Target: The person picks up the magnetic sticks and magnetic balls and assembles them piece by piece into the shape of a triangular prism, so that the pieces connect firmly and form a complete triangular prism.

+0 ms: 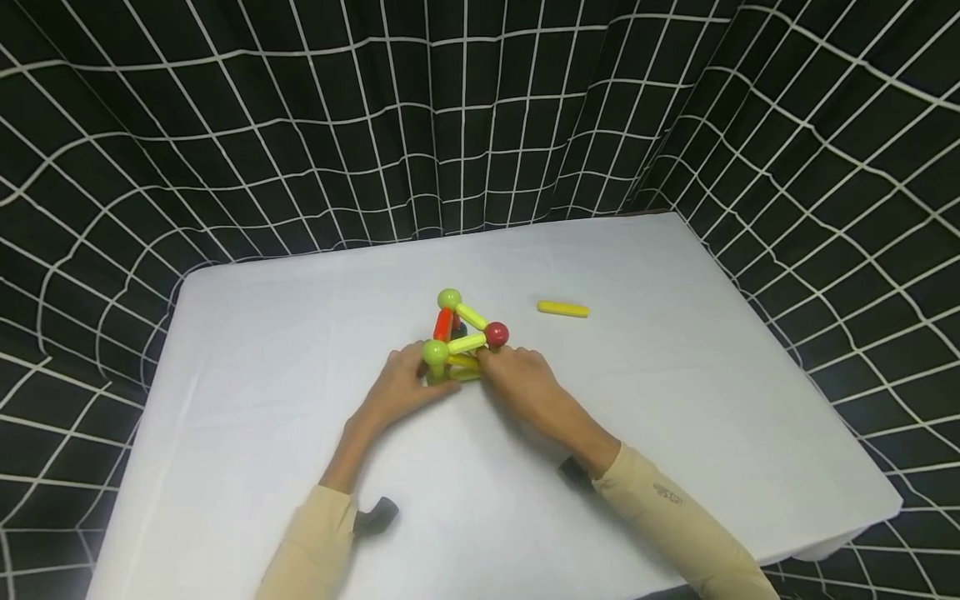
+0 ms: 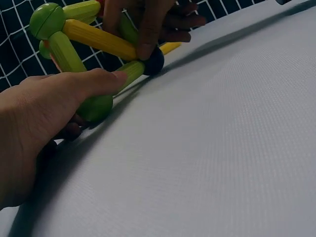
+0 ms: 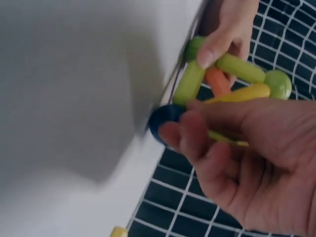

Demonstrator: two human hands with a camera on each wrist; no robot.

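Observation:
A frame of coloured rods and balls, a magnetic-stick-style building toy, stands on the table between both hands. A red ball (image 1: 497, 334), a near green ball (image 1: 436, 352) and a far green ball (image 1: 449, 299) form its top. My left hand (image 1: 401, 383) grips the lower left corner, its thumb across a light green rod (image 2: 131, 74) beside the lower green ball (image 2: 96, 109). With its fingertips my right hand (image 1: 521, 379) pinches the dark blue ball (image 3: 165, 118) at the lower right corner, where a slanting yellow rod (image 2: 101, 40) meets it. Fingers partly hide that joint.
A loose yellow rod (image 1: 563, 309) lies on the white-covered table (image 1: 675, 358), to the right behind the frame. Black curtains with a white grid (image 1: 375, 125) surround the back and sides. Dark wrist-camera mounts (image 1: 377, 517) stick out under the sleeves.

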